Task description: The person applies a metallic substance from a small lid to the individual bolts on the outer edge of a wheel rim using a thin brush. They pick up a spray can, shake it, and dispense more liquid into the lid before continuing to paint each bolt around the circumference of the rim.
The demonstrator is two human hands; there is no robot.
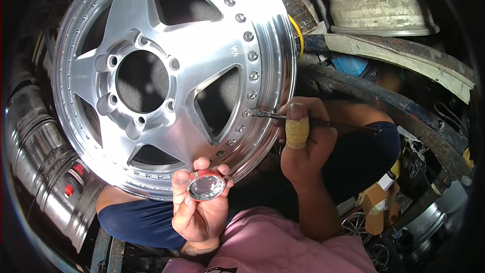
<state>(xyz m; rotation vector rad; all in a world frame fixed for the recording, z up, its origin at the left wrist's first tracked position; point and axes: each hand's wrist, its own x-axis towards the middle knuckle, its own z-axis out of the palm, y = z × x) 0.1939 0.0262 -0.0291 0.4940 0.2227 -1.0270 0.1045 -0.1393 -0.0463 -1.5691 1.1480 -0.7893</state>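
A polished silver wheel rim (194,71) with broad spokes leans before me, a ring of small bolts around its edge. My right hand (305,134), with yellowish tape around the thumb, grips a thin dark paintbrush (328,122). The brush tip touches or almost touches a bolt (247,113) on the right side of the ring. Below the rim's lower edge, my left hand (199,212) holds a small round red cap (206,185) between fingers and thumb. Its open side faces up, and silvery liquid or paint shows inside.
An old, scuffed wheel rim (374,2) stands at the upper right. Worn metal beams (399,60) run down the right side. A cardboard box (375,207) sits at the lower right. At left, a dark bottle with a red tip (75,178) rests by stacked metal rims (38,146).
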